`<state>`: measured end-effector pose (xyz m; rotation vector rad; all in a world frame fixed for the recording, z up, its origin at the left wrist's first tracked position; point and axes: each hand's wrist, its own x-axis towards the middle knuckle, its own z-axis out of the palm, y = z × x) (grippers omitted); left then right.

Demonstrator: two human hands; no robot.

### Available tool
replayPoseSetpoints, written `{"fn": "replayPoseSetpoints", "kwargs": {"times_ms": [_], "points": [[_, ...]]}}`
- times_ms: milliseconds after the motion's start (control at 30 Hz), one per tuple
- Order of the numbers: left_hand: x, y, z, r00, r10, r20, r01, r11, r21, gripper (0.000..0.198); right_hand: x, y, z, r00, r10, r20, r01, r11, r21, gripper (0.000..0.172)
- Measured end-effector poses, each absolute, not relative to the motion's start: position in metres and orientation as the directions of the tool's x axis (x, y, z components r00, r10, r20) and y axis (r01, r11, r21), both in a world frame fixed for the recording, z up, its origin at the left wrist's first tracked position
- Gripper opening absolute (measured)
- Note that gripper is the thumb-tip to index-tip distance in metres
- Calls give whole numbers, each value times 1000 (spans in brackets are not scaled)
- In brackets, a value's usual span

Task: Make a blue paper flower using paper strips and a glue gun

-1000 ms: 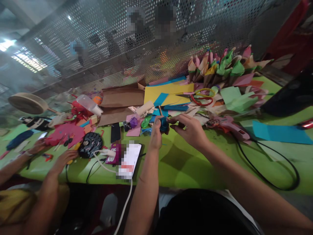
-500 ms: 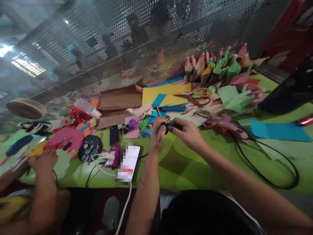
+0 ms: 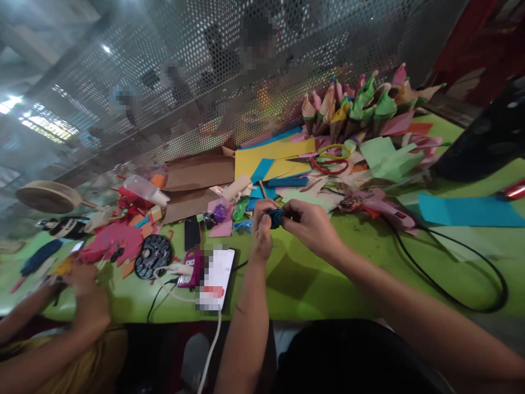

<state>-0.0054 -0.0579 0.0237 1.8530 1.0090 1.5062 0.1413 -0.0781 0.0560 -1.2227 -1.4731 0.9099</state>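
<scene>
Both my hands meet over the green table [image 3: 311,279]. My left hand [image 3: 261,232] is closed round a small rolled blue paper piece [image 3: 276,218], thumb on top. My right hand [image 3: 314,225] pinches the same blue piece from the right with its fingertips. The piece is held just above the tabletop, partly hidden by my fingers. A pink glue gun [image 3: 379,208] lies to the right of my right hand, its black cord [image 3: 451,290] looping across the table.
Coloured paper sheets [image 3: 274,153], paper flower cones [image 3: 361,106], brown bags [image 3: 200,172], scissors [image 3: 330,158] and scraps crowd the back. A phone [image 3: 215,276] on a white cable lies near the front edge. Another person's hands [image 3: 84,290] work at the left. A perforated metal screen stands behind.
My hands have kept turning the blue piece between them and shifted slightly. The other person's hands at the left have drawn back toward the table's near edge.
</scene>
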Motion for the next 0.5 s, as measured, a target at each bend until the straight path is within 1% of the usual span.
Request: {"fn": "replayPoseSetpoints", "kwargs": {"times_ms": [167,267,500], "points": [[-6,-57,16,50,818,572,143,-573,807,36,142,-81,60,0,982,189,303,180,-936,5],[-6,-58,16,36,820,572,119,-572,812,37,142,-83,62,-3,981,196,309,187,-933,2],[-8,-62,17,17,807,590,29,-590,807,32,140,-89,65,-59,950,305,343,307,-888,3]]}}
